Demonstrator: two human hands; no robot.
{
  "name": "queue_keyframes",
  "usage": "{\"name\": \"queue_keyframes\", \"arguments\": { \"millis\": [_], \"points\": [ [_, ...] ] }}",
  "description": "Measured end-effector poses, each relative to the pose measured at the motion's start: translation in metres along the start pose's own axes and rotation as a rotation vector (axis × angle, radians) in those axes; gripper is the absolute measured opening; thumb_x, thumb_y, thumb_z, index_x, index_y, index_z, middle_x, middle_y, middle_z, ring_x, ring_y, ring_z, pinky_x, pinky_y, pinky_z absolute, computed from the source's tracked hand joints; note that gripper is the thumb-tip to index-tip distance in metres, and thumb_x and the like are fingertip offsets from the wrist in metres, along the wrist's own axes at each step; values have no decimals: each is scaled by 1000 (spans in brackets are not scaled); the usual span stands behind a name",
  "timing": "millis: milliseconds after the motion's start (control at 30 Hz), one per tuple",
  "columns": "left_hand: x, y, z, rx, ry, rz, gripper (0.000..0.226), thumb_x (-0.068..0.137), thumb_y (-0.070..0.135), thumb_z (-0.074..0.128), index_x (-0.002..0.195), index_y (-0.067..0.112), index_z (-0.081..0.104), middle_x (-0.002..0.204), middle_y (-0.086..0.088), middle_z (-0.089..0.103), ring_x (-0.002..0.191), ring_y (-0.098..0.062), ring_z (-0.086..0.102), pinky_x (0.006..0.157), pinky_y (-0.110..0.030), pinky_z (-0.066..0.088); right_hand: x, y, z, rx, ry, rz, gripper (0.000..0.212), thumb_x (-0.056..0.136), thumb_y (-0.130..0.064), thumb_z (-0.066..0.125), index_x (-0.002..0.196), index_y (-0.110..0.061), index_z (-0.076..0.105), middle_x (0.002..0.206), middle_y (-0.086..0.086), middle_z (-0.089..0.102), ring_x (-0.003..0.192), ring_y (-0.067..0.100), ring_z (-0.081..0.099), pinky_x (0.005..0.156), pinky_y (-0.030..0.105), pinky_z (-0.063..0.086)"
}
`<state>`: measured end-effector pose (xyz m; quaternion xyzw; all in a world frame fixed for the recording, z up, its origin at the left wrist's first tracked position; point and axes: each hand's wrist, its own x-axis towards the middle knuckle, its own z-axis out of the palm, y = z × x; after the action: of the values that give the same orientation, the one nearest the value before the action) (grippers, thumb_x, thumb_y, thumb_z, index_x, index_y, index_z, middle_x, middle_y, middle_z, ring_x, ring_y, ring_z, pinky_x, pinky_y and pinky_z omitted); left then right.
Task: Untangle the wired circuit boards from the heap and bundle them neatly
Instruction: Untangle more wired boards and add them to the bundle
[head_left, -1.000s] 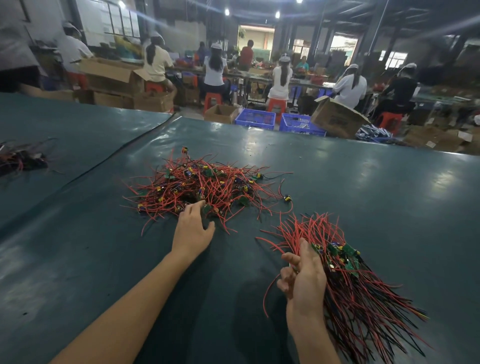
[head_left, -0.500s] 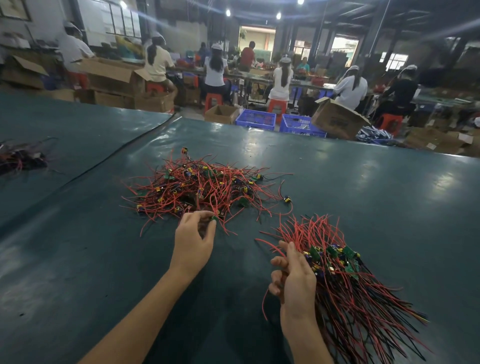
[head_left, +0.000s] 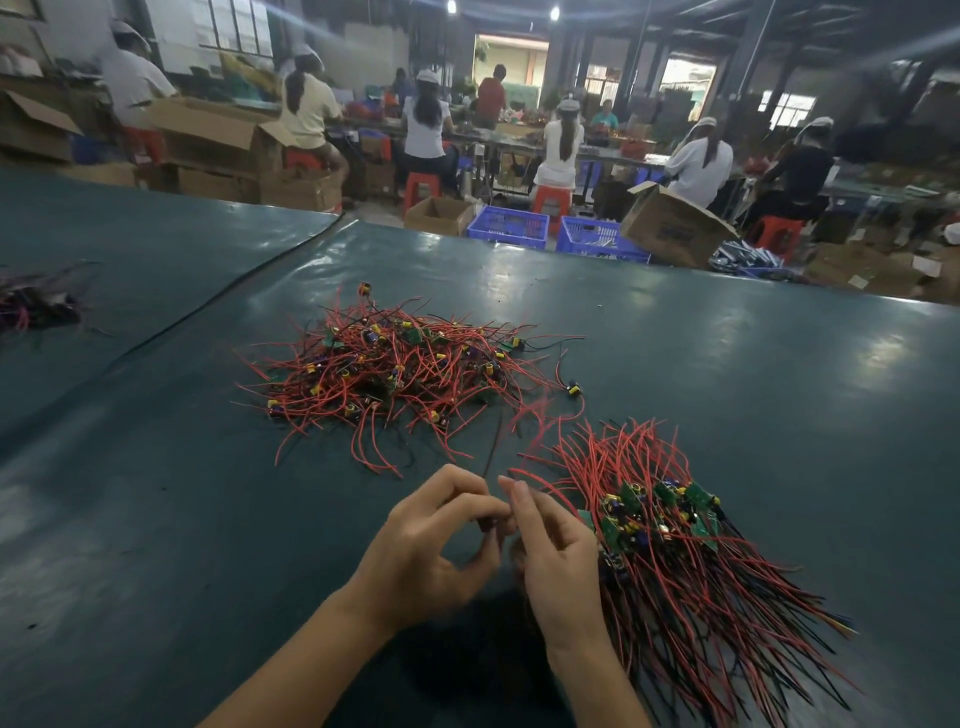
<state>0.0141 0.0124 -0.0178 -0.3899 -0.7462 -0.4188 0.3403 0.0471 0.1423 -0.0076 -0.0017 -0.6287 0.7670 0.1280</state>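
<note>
Pinching probably one wired board (head_left: 496, 522) (blurred) between curled fingertips of left hand (head_left: 426, 551) and right hand (head_left: 556, 556); aiming rightward for bundle (head_left: 670, 551) just beside right hand, long axis near-right; leaving heap (head_left: 395, 374) ahead on surface (head_left: 727, 364)

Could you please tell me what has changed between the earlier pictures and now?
The left hand drew back from the near edge of the tangled heap, pinching a small wired piece. The right hand swung left from beside the sorted bundle to meet it, fingertips at the same piece; its grip is unclear. Heap, bundle and table stayed put.
</note>
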Motion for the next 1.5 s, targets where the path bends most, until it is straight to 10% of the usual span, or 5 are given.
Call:
{"name": "queue_keyframes", "arguments": {
  "millis": [200, 467, 900, 1167, 1500],
  "points": [
    [-2, 3, 4, -122, 22, -81, 16, 76, 1, 71, 91, 4, 66, 88, -1, 61, 78, -12, 60, 68, -25, 52, 1, 6, -5, -107, 94, 11, 20, 89, -26, 63, 79, -14, 76, 67, -2, 69, 60, 5, 57, 58, 19, 44],
    [2, 3, 16, -718, 174, -945, 36, 74, 21, 77, 106, 14, 61, 82, 3, 67, 69, -10, 64, 66, -20, 52, 2, 8, -8, -111, 110, -65, 18, 89, -24, 63, 83, -30, 79, 76, 8, 72, 69, 9, 63, 65, 17, 50],
    [5, -1, 18, -824, 289, -1061, 20, 84, 22, 63, 83, 5, 72, 77, -8, 71, 63, -16, 64, 56, -21, 52, 6, 8, -13, -67, 280, 94, 26, 96, -23, 58, 75, -18, 72, 59, -2, 59, 47, 9, 41, 43, 22, 33],
    [5, 4, 15, -779, 5, -1081, 34, 74, 48, 68, 68, 15, 73, 65, -8, 67, 57, -18, 60, 52, -23, 47, 3, 5, -8, -106, 179, 44, 21, 94, -25, 58, 82, -19, 74, 60, -4, 61, 48, 7, 45, 44, 17, 37],
    [2, 4, 17, -852, 27, -1049, 32, 73, 28, 76, 93, 3, 74, 80, -14, 74, 65, -14, 65, 58, -20, 51, 2, 6, 4, -142, 250, 75, 28, 92, -19, 65, 68, -23, 79, 70, 2, 74, 66, 9, 68, 60, 17, 53]
  ]
}}
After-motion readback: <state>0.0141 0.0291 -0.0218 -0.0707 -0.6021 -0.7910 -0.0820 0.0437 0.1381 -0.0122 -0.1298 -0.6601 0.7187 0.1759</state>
